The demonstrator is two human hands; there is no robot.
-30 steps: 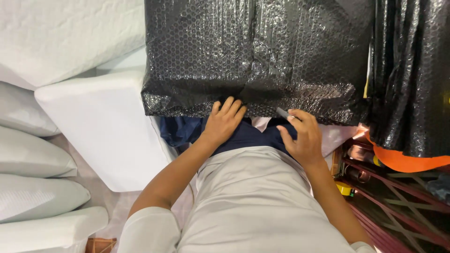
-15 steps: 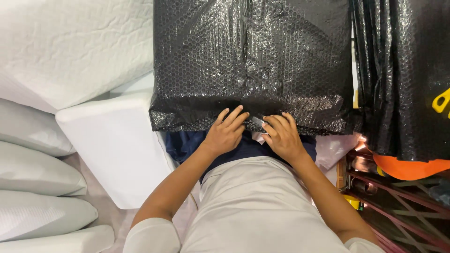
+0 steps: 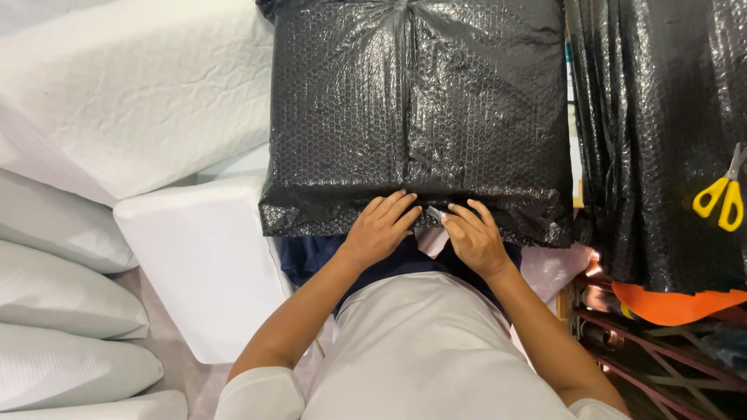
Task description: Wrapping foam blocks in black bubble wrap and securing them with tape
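Black bubble-wrap parcel point(image 3: 412, 117) lies directly ahead of both hands, near edge running left-right across the lap. Left hand point(image 3: 381, 227) flat on that edge, fingers spread. Right hand point(image 3: 473, 233) just beside it, pinching a small grey tape piece point(image 3: 434, 212) at the centre seam.

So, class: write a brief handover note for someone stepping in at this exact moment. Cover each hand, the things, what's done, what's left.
Left hand: flat on the near edge of the black bubble-wrap parcel.
Right hand: on the same edge, pinching a small grey piece, too small to identify.
Done: parcel looks fully wrapped, top seam closed.
Left: near edge apparently not yet sealed.
Yellow scissors lie on the bubble-wrap stack to the right.
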